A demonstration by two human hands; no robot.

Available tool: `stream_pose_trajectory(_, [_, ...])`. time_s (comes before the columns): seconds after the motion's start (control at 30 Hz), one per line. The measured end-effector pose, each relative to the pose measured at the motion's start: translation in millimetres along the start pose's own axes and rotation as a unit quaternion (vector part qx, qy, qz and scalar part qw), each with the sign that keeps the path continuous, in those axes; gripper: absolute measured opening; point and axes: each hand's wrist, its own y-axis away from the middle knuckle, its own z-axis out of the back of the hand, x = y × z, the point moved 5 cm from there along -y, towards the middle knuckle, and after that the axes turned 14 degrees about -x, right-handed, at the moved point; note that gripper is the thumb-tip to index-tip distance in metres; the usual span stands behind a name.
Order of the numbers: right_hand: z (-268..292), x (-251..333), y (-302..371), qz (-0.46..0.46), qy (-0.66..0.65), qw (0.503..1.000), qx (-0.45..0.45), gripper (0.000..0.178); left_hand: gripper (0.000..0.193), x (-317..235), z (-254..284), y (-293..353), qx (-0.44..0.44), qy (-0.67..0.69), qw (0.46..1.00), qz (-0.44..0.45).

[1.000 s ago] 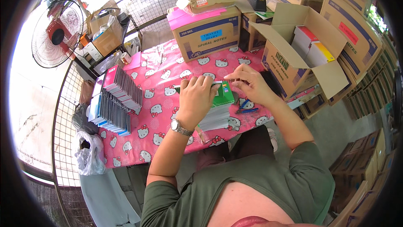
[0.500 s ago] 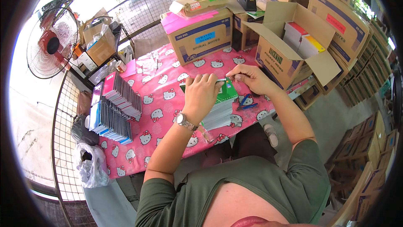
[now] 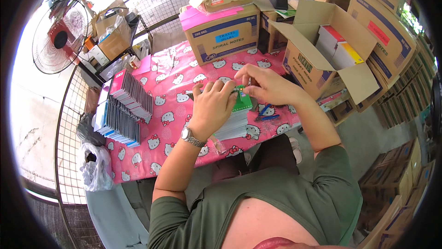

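Observation:
A stack of small notebooks (image 3: 231,128) with white page edges stands near the front edge of the table. On top is a green-covered notebook (image 3: 243,103), partly hidden under my hands. My left hand (image 3: 212,106), with a metal-band watch (image 3: 192,136) on its wrist, lies over this notebook, its fingers bent over the far edge. At the far right corner my right hand (image 3: 267,85) has its index finger arched and its thumb tip close to the cover. Anything between those fingertips is too small to make out. Blue-handled pliers (image 3: 267,112) lie right of the stack.
Rows of spiral notebooks (image 3: 120,121) stand on the pink patterned tablecloth (image 3: 171,131) at left. A closed carton (image 3: 223,37) is behind my hands; an open carton (image 3: 307,72) stands back right. A fan (image 3: 61,39) and a plastic bag (image 3: 96,168) are far left.
The whole view has shifted a little. My left hand stays over the green notebook. My right hand's index finger is arched higher, and the hand remains at the same corner.

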Motion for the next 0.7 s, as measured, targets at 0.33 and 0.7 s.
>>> stream_pose_trajectory(0.33, [-150,-323,89,0.046,0.027,0.988,0.147,0.032,0.020,-2,-1,-8,-0.006,0.047,0.999,-0.001])
stream_pose_trajectory(0.7, [-153,-281,55,-0.082,0.026,0.990,0.109,0.037,0.031,7,-6,8,-0.075,-0.024,0.997,0.027])
